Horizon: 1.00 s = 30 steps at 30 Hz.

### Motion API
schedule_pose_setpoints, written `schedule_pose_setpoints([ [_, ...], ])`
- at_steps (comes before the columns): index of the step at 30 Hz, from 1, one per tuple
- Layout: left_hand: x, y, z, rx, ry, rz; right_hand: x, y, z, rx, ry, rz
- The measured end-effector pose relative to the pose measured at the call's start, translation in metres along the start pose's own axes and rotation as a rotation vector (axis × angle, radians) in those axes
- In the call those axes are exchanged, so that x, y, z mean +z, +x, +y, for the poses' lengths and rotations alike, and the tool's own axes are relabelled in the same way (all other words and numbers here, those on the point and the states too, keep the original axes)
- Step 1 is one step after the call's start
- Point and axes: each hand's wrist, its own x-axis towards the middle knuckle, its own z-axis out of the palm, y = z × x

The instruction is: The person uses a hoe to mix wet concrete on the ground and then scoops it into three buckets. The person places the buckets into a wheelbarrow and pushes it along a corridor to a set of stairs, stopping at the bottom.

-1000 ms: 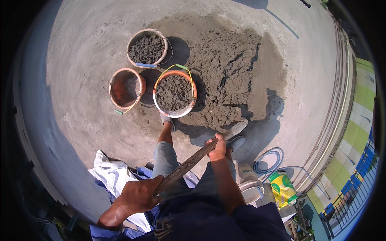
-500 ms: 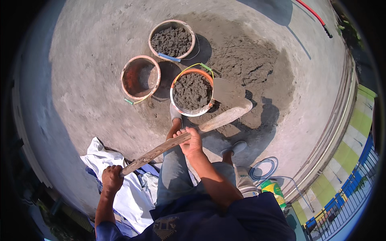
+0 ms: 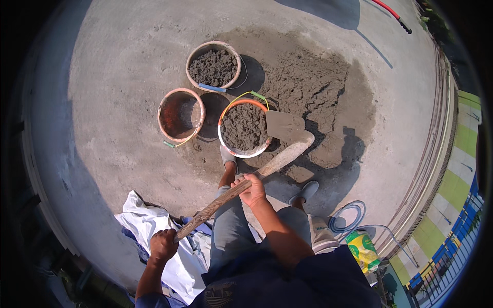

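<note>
My left hand (image 3: pixel 164 245) grips the lower end of the wooden handle of a hoe (image 3: pixel 221 204). Farther up, my right hand (image 3: pixel 251 191) is wrapped around the same handle. The hoe's flat grey blade (image 3: pixel 285 126) is at the right rim of an orange-and-white bucket (image 3: pixel 243 153); whether it touches cannot be told. Wet mortar (image 3: pixel 244 127) fills this bucket, whose yellow handle with a green grip rests up at the far side. A heap of mortar (image 3: pixel 318 87) lies on the ground beyond the blade.
A second bucket (image 3: pixel 192 53) full of mortar stands farther back; a bucket with a bare inside (image 3: pixel 165 95) stands at left. White sheeting (image 3: pixel 149 220) lies near my left forearm. A coiled hose (image 3: pixel 354 215) and a yellow-green bag (image 3: pixel 363 250) are at right. A red pole (image 3: pixel 387 8) lies far right.
My head view has shifted, so the buckets appear a little lower. Both hands keep their grip on the hoe, and its blade stays by the bucket's right rim.
</note>
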Motion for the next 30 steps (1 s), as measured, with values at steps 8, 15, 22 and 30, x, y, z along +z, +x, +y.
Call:
schedule_pose_setpoints([
  [8, 0.021, 0.109, 0.178, 0.205, -0.275, -0.512, -0.136, -0.046, -0.191, -0.378, 0.170, 0.294],
  [15, 0.100, 0.182, 0.348, 0.370, -0.243, -0.629, -0.232, -0.080, -0.337, -0.661, 0.120, 0.437],
  [22, 0.116, 0.219, 0.403, 0.234, -0.313, -0.608, -0.208, -0.035, -0.327, -0.499, -0.112, 0.539],
  [30, 0.072, 0.149, 0.360, 0.049, -0.354, -0.653, -0.170, -0.009, -0.232, -0.261, -0.404, 0.532],
])
